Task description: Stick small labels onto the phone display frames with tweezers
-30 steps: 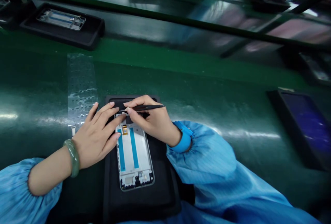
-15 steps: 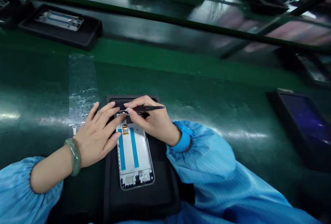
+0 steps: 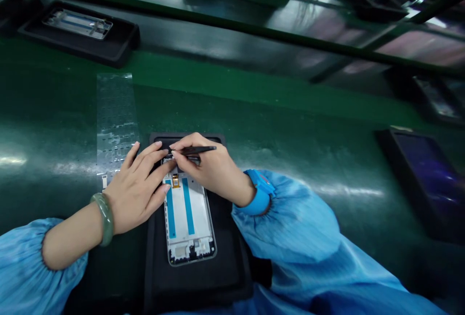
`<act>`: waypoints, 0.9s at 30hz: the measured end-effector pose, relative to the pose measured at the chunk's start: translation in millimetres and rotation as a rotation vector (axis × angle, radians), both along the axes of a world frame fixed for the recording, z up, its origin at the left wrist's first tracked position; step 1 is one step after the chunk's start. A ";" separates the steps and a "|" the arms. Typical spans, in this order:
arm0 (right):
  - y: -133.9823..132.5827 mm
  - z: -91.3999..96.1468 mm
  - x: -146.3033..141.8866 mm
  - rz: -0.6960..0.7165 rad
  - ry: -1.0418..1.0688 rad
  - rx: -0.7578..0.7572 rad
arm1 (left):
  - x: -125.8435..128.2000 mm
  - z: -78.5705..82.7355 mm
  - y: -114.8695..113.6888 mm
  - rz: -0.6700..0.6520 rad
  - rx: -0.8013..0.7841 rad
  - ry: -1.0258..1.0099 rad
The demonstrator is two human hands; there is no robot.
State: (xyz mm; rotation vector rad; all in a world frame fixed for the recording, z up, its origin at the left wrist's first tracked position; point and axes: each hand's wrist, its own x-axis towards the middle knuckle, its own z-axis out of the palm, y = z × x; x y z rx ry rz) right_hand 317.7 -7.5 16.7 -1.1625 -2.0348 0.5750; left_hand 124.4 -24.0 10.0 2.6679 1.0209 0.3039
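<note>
Two hands at a phone display frame (image 3: 189,223), long axis pointing away: left hand (image 3: 136,184) open, right hand (image 3: 214,172) pinching tweezers (image 3: 198,150).

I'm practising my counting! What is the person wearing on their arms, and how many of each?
Blue sleeves: 2
Blue wrist strap: 1
Green bangle: 1
Total: 4

The green bench (image 3: 308,160) (glossy) holds black trays (image 3: 119,46), a clear sheet (image 3: 116,121).
</note>
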 end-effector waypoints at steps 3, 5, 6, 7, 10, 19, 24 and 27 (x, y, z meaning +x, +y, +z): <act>5.6 2.7 -1.3 0.029 -0.021 -0.045 | 0.2 0.7 0.2 -0.002 0.004 -0.013; 8.0 1.9 -2.0 0.023 0.007 -0.076 | 0.1 1.0 0.2 0.001 -0.001 -0.022; 8.5 0.9 -2.3 0.013 0.024 -0.080 | 0.0 0.9 0.3 0.003 -0.003 -0.026; 8.6 -0.3 -2.4 0.001 0.040 -0.079 | -0.2 0.5 0.5 0.004 0.000 -0.031; 7.0 -2.8 -2.1 -0.034 0.075 -0.063 | -1.3 -2.2 1.6 0.005 0.019 -0.024; 4.8 -2.5 6.0 -0.136 0.198 -0.155 | -1.7 -2.4 2.0 0.003 0.013 -0.036; 4.4 -3.4 5.7 -0.107 0.162 -0.100 | -1.7 -4.0 1.8 -0.005 0.020 -0.038; 2.7 -3.5 4.1 -0.072 0.078 -0.003 | -2.1 -6.1 2.1 -0.011 0.034 -0.037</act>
